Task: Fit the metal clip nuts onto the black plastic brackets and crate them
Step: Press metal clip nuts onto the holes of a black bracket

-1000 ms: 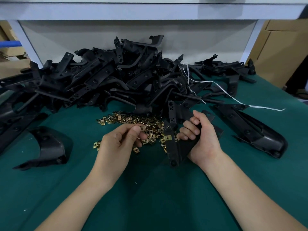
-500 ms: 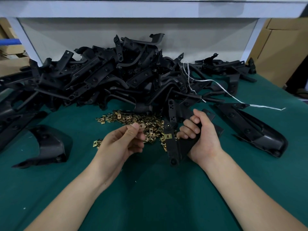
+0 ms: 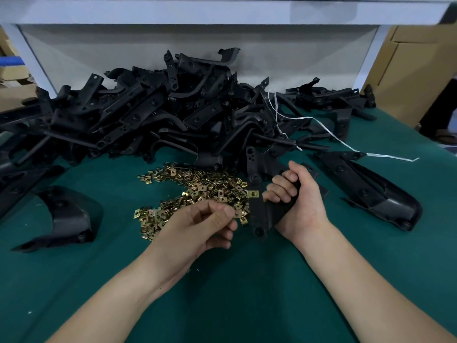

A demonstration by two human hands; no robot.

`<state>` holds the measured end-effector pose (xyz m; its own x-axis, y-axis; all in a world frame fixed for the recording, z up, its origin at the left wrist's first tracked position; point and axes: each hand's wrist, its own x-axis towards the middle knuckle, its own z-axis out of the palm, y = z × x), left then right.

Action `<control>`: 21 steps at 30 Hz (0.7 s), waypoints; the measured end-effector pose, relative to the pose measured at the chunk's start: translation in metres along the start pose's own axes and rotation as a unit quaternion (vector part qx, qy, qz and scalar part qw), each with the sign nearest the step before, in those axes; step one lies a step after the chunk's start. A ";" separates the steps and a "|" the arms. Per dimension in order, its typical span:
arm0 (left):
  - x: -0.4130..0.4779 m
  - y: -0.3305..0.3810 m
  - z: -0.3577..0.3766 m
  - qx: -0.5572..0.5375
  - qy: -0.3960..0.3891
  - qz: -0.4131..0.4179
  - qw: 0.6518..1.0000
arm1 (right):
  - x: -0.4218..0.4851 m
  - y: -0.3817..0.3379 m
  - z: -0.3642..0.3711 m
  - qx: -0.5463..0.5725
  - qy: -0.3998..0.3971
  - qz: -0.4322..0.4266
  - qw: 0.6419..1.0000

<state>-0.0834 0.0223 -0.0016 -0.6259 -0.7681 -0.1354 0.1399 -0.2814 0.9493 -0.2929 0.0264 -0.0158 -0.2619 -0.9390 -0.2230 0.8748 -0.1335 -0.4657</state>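
Observation:
My right hand (image 3: 300, 205) grips a black plastic bracket (image 3: 258, 216) upright over the green mat, near the middle. One brass clip nut (image 3: 252, 193) sits fitted on the bracket's left edge. My left hand (image 3: 202, 227) hovers just left of the bracket, its fingers curled. Thumb and forefinger pinch a small brass clip nut (image 3: 238, 213). A loose heap of clip nuts (image 3: 197, 191) lies on the mat behind my left hand. No crate is in view.
A big pile of black brackets (image 3: 153, 115) fills the back of the green table (image 3: 235, 293). Single black parts lie at the left (image 3: 66, 216) and right (image 3: 371, 191). A white string (image 3: 346, 144) trails rightward. Cardboard boxes (image 3: 408, 70) stand at the far right.
My left hand has drawn back from the clip nut heap toward me and lower, bringing a clip nut along. The right hand and bracket have barely moved.

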 end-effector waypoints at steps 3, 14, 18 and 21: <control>-0.003 -0.002 0.005 0.007 -0.010 -0.008 1.000 | 0.002 0.000 -0.002 0.002 -0.004 0.000 1.000; -0.005 -0.002 0.010 0.015 -0.007 -0.016 1.000 | 0.001 -0.002 -0.001 0.010 -0.011 -0.003 1.000; -0.005 -0.003 0.012 0.013 0.000 -0.005 1.000 | -0.001 -0.001 0.002 0.010 -0.003 0.000 1.000; -0.006 -0.005 0.014 0.023 0.001 0.006 1.000 | -0.003 -0.001 0.003 0.008 -0.003 -0.003 1.000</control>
<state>-0.0910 0.0362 -0.0015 -0.6236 -0.7719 -0.1238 0.1123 -0.2452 0.9629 -0.2920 0.0284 -0.0125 -0.2643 -0.9401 -0.2153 0.8797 -0.1435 -0.4534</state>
